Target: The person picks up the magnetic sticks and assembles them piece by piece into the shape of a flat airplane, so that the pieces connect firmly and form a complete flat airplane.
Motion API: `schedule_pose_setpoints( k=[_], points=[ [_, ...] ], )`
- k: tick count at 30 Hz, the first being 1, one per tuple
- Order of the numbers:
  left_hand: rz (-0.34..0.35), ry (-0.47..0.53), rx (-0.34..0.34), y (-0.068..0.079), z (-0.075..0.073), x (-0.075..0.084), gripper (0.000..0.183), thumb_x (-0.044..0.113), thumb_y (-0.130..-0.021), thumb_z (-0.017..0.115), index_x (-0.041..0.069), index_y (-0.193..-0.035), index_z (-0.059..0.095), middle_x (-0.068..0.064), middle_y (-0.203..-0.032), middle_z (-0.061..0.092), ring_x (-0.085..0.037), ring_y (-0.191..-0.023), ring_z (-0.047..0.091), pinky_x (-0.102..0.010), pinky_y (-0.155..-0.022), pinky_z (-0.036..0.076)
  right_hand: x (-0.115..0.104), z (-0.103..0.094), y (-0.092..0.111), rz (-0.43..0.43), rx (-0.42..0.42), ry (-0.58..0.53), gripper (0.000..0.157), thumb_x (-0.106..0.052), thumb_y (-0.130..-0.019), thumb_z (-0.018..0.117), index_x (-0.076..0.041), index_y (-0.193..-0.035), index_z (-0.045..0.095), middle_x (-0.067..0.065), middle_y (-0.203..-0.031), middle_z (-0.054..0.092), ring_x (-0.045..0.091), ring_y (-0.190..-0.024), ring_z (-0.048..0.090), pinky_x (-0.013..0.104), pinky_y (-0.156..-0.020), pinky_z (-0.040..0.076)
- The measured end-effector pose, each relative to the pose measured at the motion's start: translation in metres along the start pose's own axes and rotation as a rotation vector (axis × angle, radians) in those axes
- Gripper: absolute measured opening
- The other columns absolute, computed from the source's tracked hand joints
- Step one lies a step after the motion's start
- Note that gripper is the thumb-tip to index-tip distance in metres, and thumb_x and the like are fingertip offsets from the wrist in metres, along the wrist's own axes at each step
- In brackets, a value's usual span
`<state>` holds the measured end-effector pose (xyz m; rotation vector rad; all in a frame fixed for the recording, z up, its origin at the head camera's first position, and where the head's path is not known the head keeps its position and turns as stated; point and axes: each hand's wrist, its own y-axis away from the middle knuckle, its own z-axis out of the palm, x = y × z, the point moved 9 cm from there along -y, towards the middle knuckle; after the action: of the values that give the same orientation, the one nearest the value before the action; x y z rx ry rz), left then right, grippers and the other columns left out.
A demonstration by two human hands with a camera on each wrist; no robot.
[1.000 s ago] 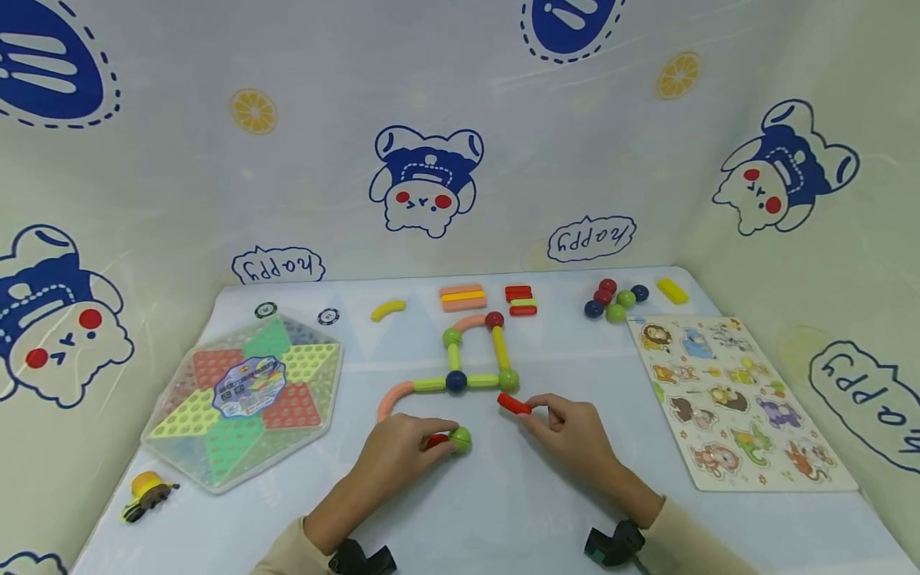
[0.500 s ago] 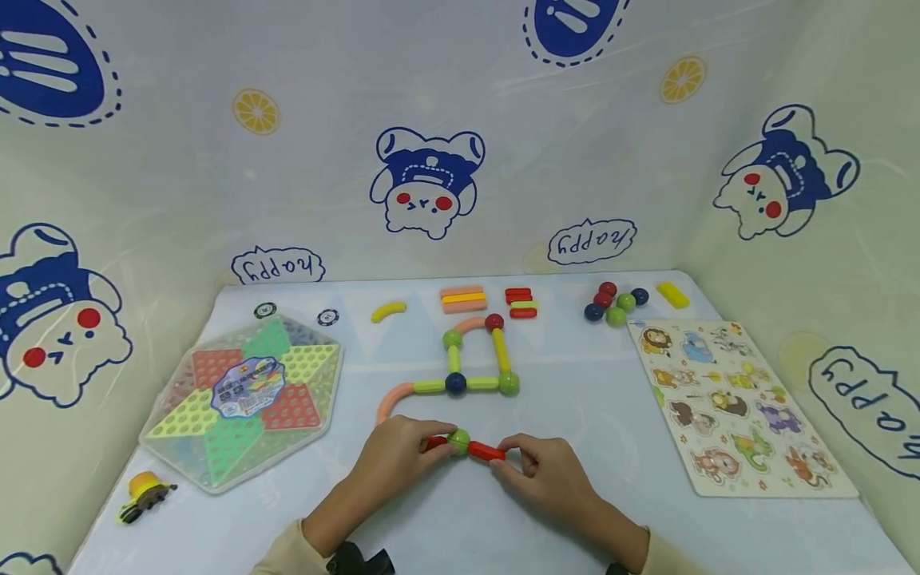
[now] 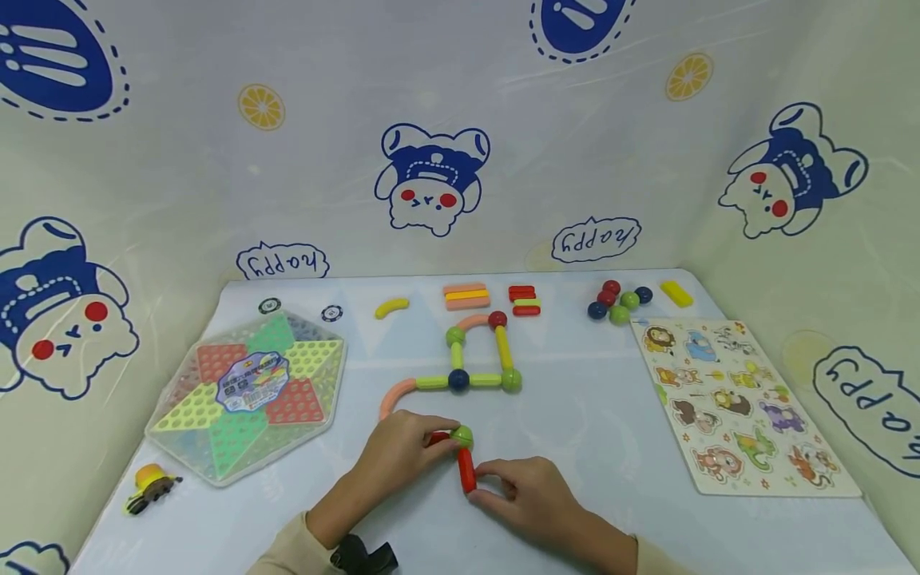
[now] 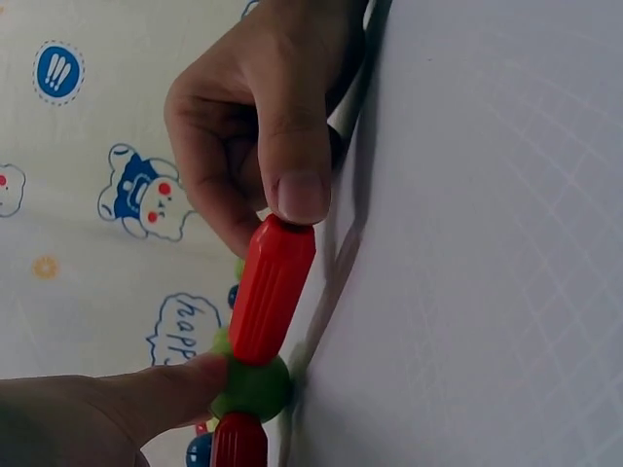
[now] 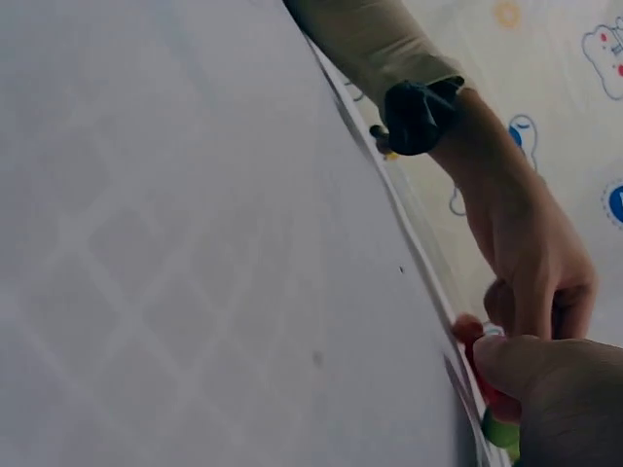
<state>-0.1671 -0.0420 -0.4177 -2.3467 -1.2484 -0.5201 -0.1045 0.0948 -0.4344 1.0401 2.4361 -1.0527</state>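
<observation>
My left hand (image 3: 402, 449) pinches a red stick (image 3: 437, 438) attached to a green ball (image 3: 462, 436), one finger touching the ball. A second red stick (image 3: 467, 469) runs from the ball toward me, and my right hand (image 3: 528, 497) pinches its near end between thumb and finger. In the left wrist view this red stick (image 4: 273, 290) meets the green ball (image 4: 251, 389), with the other stick (image 4: 239, 443) on the ball's far side. The right wrist view shows the green ball (image 5: 500, 428) partly behind my right thumb (image 5: 516, 362).
Just beyond the hands lies a joined shape of sticks and balls around a dark blue ball (image 3: 458, 380). A hexagonal board (image 3: 247, 391) lies left, an animal picture board (image 3: 743, 407) right. Loose sticks (image 3: 466, 297) and several balls (image 3: 620, 315) sit farther back.
My right hand has brought the second red stick leftward to the green ball, then swung its free end toward me. My left hand keeps its hold in the same place.
</observation>
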Motion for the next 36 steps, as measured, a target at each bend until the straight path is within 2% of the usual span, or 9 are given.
schedule_pose_setpoints(
  k=[8, 17, 24, 29, 33, 34, 36],
  points=[
    [-0.005, 0.004, 0.011, 0.000, 0.000, -0.001, 0.026, 0.041, -0.082, 0.070, 0.025, -0.102, 0.074, 0.025, -0.051, 0.042, 0.003, -0.044, 0.034, -0.019, -0.042, 0.023, -0.003, 0.006, -0.004, 0.035, -0.019, 0.016, 0.024, -0.038, -0.080, 0.073, -0.022, -0.097, 0.070, -0.021, -0.051, 0.033, -0.012, -0.046, 0.025, 0.008, -0.041, 0.022],
    [0.011, -0.033, 0.009, -0.001, 0.001, 0.001, 0.031, 0.043, -0.081, 0.070, 0.024, -0.105, 0.072, 0.019, -0.046, 0.036, 0.002, -0.043, 0.033, -0.020, -0.041, 0.022, -0.001, 0.005, -0.003, 0.060, -0.021, 0.055, 0.034, -0.043, -0.079, 0.072, -0.020, -0.104, 0.069, -0.021, -0.052, 0.033, -0.010, -0.046, 0.026, 0.009, -0.042, 0.024],
    [0.005, -0.007, -0.007, -0.003, 0.002, 0.001, 0.030, 0.043, -0.080, 0.072, 0.025, -0.104, 0.072, 0.018, -0.046, 0.032, 0.000, -0.042, 0.029, -0.020, -0.041, 0.020, -0.002, 0.004, -0.002, 0.043, -0.015, 0.073, 0.035, -0.040, -0.080, 0.073, -0.017, -0.106, 0.068, -0.019, -0.052, 0.033, -0.009, -0.046, 0.025, 0.010, -0.041, 0.023],
    [0.008, -0.002, 0.002, -0.005, 0.001, 0.002, 0.028, 0.041, -0.080, 0.072, 0.025, -0.103, 0.073, 0.018, -0.045, 0.032, 0.000, -0.042, 0.029, -0.020, -0.040, 0.020, 0.000, 0.002, -0.002, 0.040, -0.001, 0.070, 0.036, -0.041, -0.078, 0.074, -0.018, -0.106, 0.069, -0.022, -0.053, 0.031, -0.011, -0.047, 0.024, 0.008, -0.042, 0.022],
    [0.006, -0.012, -0.002, -0.005, 0.001, 0.002, 0.026, 0.042, -0.080, 0.072, 0.027, -0.101, 0.074, 0.019, -0.046, 0.034, -0.001, -0.043, 0.029, -0.021, -0.042, 0.020, 0.014, -0.017, -0.011, 0.074, 0.022, 0.093, 0.035, -0.039, -0.081, 0.072, -0.018, -0.108, 0.069, -0.023, -0.054, 0.033, -0.009, -0.046, 0.027, 0.009, -0.042, 0.023],
    [0.003, -0.011, -0.007, -0.005, 0.001, 0.001, 0.025, 0.042, -0.080, 0.071, 0.028, -0.101, 0.074, 0.019, -0.046, 0.034, -0.001, -0.043, 0.028, -0.021, -0.042, 0.020, 0.025, -0.027, -0.015, 0.092, 0.044, 0.110, 0.033, -0.037, -0.082, 0.071, -0.017, -0.108, 0.069, -0.022, -0.054, 0.034, -0.008, -0.046, 0.028, 0.010, -0.042, 0.025],
    [-0.011, -0.006, -0.021, -0.004, 0.001, 0.000, 0.026, 0.043, -0.080, 0.071, 0.028, -0.101, 0.073, 0.018, -0.045, 0.035, -0.002, -0.044, 0.028, -0.022, -0.043, 0.020, 0.057, -0.055, -0.025, 0.197, 0.108, 0.143, 0.029, -0.036, -0.086, 0.067, -0.018, -0.109, 0.069, -0.018, -0.053, 0.037, -0.003, -0.044, 0.032, 0.014, -0.041, 0.028]
  ],
)
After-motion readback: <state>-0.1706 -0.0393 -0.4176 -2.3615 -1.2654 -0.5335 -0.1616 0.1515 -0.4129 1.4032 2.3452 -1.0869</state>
